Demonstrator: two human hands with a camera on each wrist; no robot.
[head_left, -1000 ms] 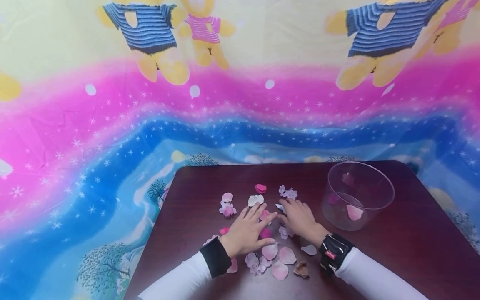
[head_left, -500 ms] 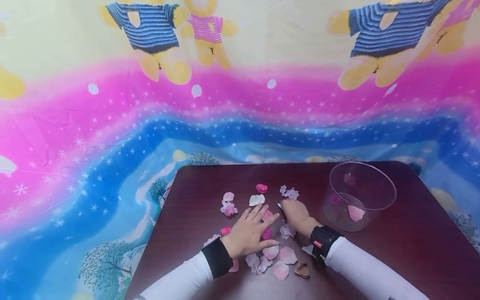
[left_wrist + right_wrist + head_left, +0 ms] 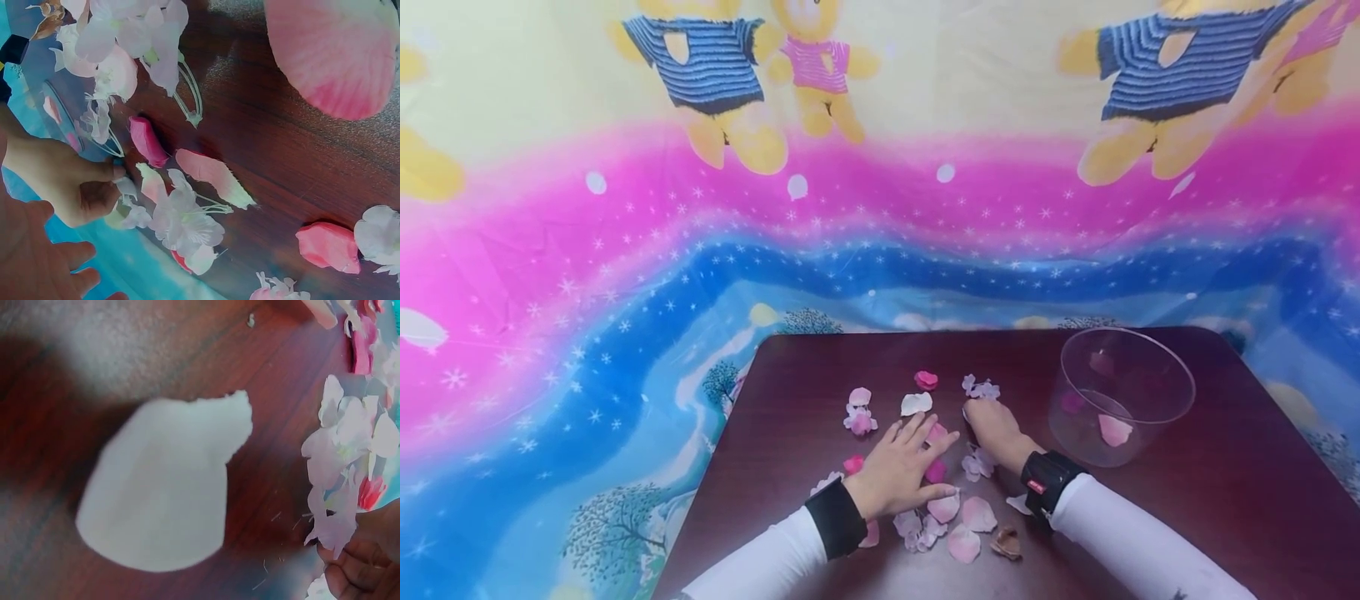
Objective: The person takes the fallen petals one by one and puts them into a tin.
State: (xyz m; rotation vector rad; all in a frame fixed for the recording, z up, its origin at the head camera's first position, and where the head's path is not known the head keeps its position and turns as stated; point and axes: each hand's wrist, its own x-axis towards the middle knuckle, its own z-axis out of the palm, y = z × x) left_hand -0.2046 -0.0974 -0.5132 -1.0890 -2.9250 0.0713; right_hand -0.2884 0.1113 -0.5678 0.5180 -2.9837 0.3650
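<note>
In the head view, my left hand (image 3: 898,467) lies over scattered artificial petals with its fingers spread. A pink petal (image 3: 936,433) shows by its fingertips, and a white petal (image 3: 917,404) lies just beyond. My right hand (image 3: 995,429) has curled fingers, and thumb and fingers pinch a pale white petal (image 3: 127,189), mostly hidden by the hand. Beside the right hand are a lilac flower (image 3: 977,463) and, farther back, a lilac blossom cluster (image 3: 981,387). Another white petal (image 3: 162,487) lies under the right wrist.
A clear round tub (image 3: 1120,442) with a few pink petals in it stands at the back right of the dark wooden table (image 3: 1217,500). Pink petals (image 3: 964,542), a brown dried petal (image 3: 1006,543) and lilac flowers (image 3: 919,529) lie near the front. A printed cloth (image 3: 880,200) hangs behind.
My right hand's fingers have curled from straight to a pinch on the white petal, its wrist shifting slightly left. My left hand has stayed nearly in place.
</note>
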